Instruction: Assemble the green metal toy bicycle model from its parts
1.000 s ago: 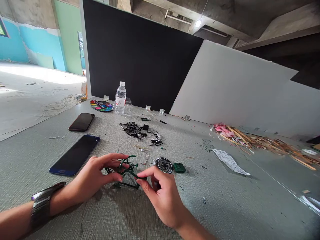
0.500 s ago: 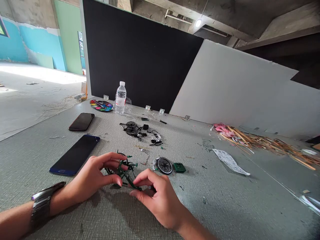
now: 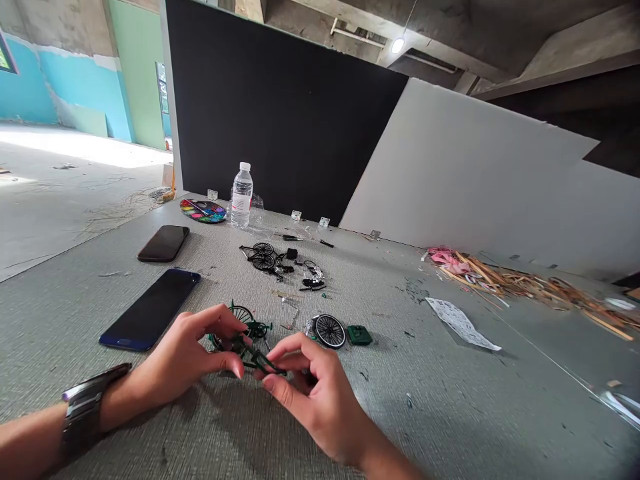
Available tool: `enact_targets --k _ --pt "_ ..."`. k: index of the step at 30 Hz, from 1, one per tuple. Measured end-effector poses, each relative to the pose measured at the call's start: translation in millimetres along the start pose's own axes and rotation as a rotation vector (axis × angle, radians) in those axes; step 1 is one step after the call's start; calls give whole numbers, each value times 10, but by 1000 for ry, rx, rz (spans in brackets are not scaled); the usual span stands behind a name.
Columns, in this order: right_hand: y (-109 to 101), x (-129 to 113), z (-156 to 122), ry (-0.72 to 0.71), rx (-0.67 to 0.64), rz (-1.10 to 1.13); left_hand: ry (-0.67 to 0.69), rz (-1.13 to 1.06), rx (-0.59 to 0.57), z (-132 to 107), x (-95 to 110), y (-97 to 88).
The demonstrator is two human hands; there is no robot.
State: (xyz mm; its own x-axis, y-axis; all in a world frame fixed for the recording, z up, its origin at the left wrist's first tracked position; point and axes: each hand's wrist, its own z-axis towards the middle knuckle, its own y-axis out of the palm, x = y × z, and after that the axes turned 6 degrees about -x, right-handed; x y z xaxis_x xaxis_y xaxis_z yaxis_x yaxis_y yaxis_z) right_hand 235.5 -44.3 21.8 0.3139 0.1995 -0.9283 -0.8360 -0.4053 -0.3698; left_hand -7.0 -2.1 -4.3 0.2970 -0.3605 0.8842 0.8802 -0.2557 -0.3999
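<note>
Holding green bicycle parts [image 3: 259, 361]; bottle label [image 3: 241, 203] illegible.

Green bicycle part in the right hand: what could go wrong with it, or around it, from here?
1. The green bicycle part looks slender; pinched by the right hand, with the left hand curled close by, it might bend or snap under too much force.
2. The spoked wheel lies loose just beyond the right hand, so a knuckle could knock it.
3. A tiny green bit lies loose farther back and might easily get lost.
</note>
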Motion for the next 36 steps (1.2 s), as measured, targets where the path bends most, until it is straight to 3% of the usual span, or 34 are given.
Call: enact_targets --k 8,20,27,31,36 --pt "0 -7 17 11 53 68 -13 -74 -73 -4 0 15" --pt "-18 0 38 -26 66 67 35 15 93 25 8 0" --pt "-13 29 52 -56 78 13 64 55 32 18 53 -9" --pt "-6 57 55 -83 143 -6 100 66 -40 13 85 -24" --pt "-21 59 84 -89 234 -18 46 52 -59 13 87 -31"
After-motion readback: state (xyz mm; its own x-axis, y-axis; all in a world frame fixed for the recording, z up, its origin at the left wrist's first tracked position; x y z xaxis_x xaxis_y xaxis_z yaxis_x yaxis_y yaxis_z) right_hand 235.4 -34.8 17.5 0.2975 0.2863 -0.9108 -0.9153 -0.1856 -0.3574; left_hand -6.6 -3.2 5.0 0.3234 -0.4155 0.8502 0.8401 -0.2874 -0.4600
